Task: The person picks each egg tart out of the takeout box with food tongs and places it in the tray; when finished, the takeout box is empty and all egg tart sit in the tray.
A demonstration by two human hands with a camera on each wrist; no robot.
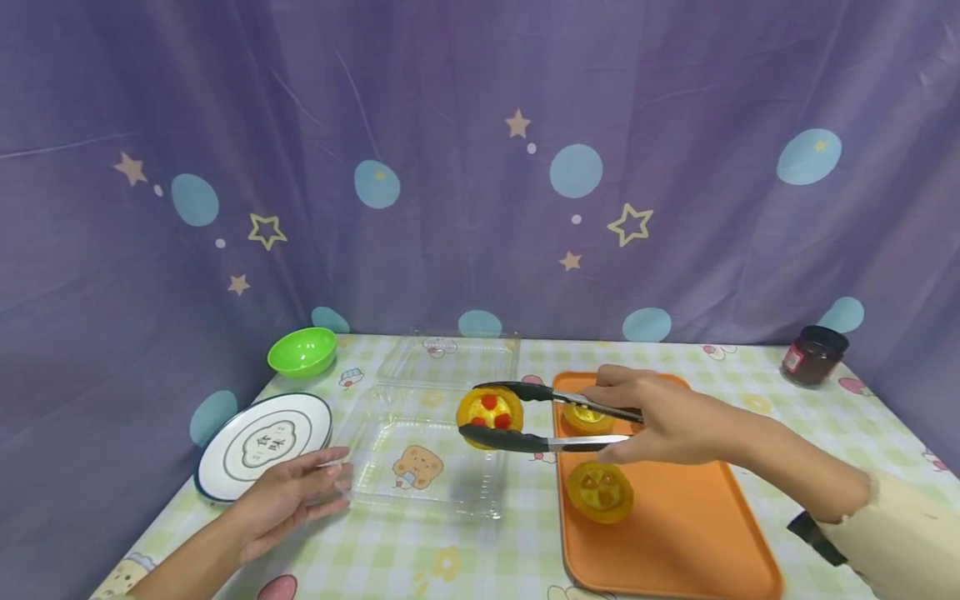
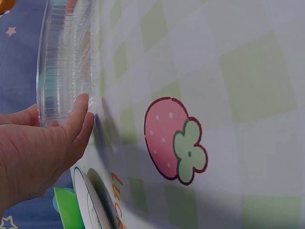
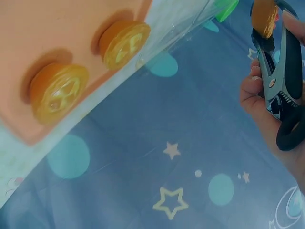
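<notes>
In the head view, my right hand [image 1: 667,417] grips metal tongs [image 1: 588,444] with black tips. Between the tips is a round yellow egg tart [image 1: 491,402] with red pieces on top, held above the right side of a clear plastic box [image 1: 457,492]. The box's clear lid [image 1: 457,360] stretches behind it. Beside the box's left end is my left hand [image 1: 296,492], its fingers extended. From the left wrist, the fingers [image 2: 78,114] lie against the box's end wall. The right wrist view shows the tongs [image 3: 274,78] and the tart's side [image 3: 263,18].
An orange tray [image 1: 675,533] on the right bears two more tarts, one near its front [image 1: 600,493] and one behind [image 1: 587,419]. At left are a white plate [image 1: 225,450] and a green bowl [image 1: 302,354]. A dark jar [image 1: 813,357] stands at the back right.
</notes>
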